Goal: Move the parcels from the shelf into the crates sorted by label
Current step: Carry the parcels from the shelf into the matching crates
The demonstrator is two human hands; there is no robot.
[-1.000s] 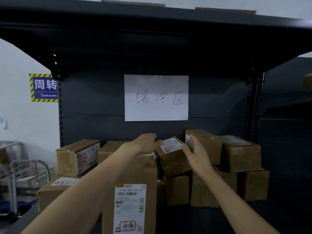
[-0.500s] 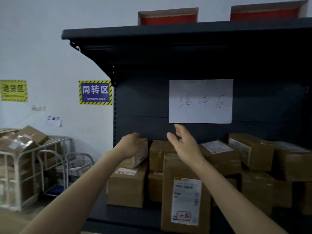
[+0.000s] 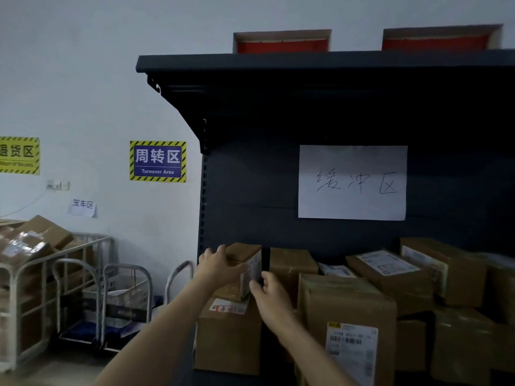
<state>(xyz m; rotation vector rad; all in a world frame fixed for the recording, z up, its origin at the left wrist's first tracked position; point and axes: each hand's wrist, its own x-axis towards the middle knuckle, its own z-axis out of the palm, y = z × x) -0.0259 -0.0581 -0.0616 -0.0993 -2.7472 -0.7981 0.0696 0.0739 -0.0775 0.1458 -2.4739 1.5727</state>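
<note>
The left hand (image 3: 220, 267) lies curled over the top of the small parcel (image 3: 246, 253), gripping it. The right hand (image 3: 271, 293) touches its labelled end, though whether those fingers close round it I cannot tell. The dark shelf (image 3: 250, 190) holds a tall carton (image 3: 345, 302) with a barcode label. Left of it stands a brown box (image 3: 227, 341), and the small parcel sits on that box.
</note>
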